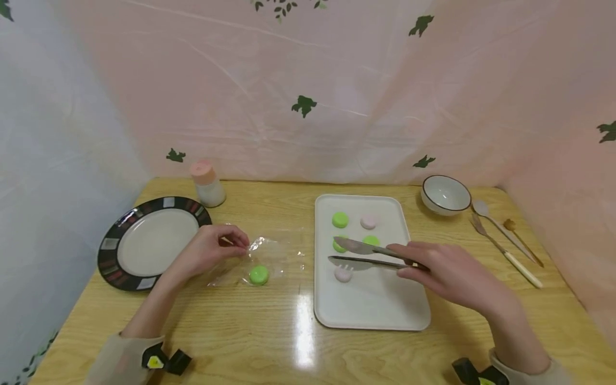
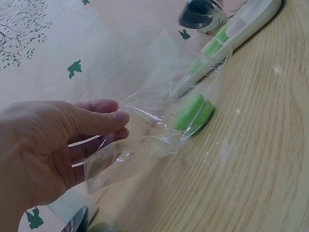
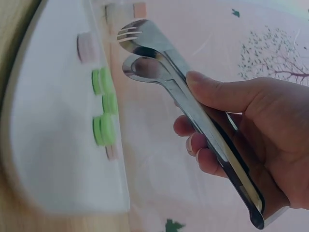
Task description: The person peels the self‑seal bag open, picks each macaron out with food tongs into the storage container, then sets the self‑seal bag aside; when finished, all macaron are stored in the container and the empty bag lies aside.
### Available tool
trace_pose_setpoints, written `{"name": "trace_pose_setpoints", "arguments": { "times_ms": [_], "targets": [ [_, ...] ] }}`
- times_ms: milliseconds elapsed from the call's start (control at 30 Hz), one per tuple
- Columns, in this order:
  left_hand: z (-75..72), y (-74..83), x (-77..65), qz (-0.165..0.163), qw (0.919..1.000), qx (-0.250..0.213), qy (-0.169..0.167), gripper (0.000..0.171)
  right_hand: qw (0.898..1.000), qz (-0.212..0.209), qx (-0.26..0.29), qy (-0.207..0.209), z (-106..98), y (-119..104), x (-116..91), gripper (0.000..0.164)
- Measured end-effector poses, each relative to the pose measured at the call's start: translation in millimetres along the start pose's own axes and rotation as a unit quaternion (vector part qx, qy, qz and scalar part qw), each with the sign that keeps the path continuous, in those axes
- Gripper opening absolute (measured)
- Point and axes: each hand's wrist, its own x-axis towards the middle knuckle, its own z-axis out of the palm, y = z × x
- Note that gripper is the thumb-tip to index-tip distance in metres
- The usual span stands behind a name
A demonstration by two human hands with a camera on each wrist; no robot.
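My left hand (image 1: 212,248) pinches the edge of a clear plastic bag (image 2: 154,116) between thumb and fingers, left of the tray. Inside the bag, at its far end from my fingers, a green macaron (image 1: 259,275) rests low against the table. In my right hand (image 1: 449,272) I grip metal serving tongs (image 3: 198,116), one tip forked and the other spoon-shaped. Their tips stand apart over the white tray (image 1: 370,313) with nothing between them. Several macarons lie on that tray, green ones (image 1: 340,219) and pale pink ones (image 1: 369,221); the tongs partly cover some.
At the left stands a dark-rimmed plate (image 1: 159,240), with a pink-capped shaker (image 1: 209,187) behind it. Back right holds a white bowl (image 1: 446,195). Beside it lie a fork (image 1: 500,246), a spoon (image 1: 505,232) and a small golden spoon (image 1: 524,243).
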Motion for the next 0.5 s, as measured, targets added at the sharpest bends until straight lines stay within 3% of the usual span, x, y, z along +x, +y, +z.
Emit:
{"name": "trace_pose_setpoints", "arguments": {
  "times_ms": [267,500],
  "targets": [
    [-0.1,-5.8,-3.2,0.016,0.9998,-0.003,0.01,0.011,0.998,-0.048,0.004,-0.031,10,-28,56,0.034],
    [-1.8,-5.3,-2.0,0.022,0.9997,-0.001,0.012,0.011,0.997,-0.076,-0.005,-0.033,20,-44,81,0.029]
  ]
}}
